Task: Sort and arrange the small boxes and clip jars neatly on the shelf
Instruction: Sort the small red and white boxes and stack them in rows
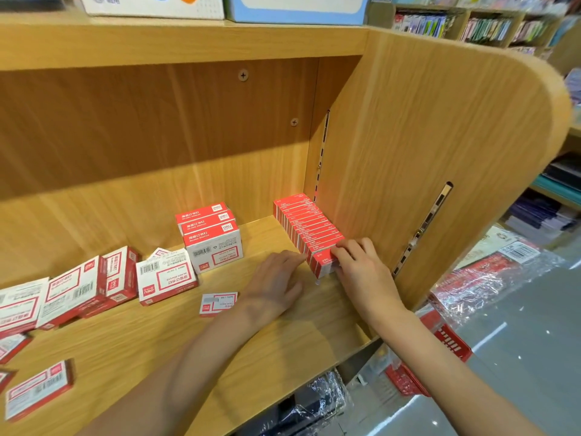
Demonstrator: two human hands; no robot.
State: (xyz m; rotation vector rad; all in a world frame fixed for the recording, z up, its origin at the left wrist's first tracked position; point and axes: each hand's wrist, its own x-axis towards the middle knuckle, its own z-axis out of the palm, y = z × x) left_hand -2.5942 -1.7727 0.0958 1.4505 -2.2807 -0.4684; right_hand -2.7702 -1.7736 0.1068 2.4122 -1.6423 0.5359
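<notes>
A tight row of small red staple boxes (306,226) runs along the right wall of the wooden shelf (283,338). My right hand (358,262) grips the frontmost small box (322,265) at the row's near end. My left hand (276,283) lies flat on the shelf with its fingertips against the left side of that same box. Three larger red-and-white boxes (212,236) stand in a row near the middle. One small box (218,303) lies flat just left of my left wrist. Several larger boxes (78,291) lie scattered at the left.
The shelf's right side panel (408,152) stands close behind the row of small boxes. Shrink-wrapped red packs (481,278) and a red basket (440,357) sit below at the right. Cardboard boxes (295,7) stand on the shelf above.
</notes>
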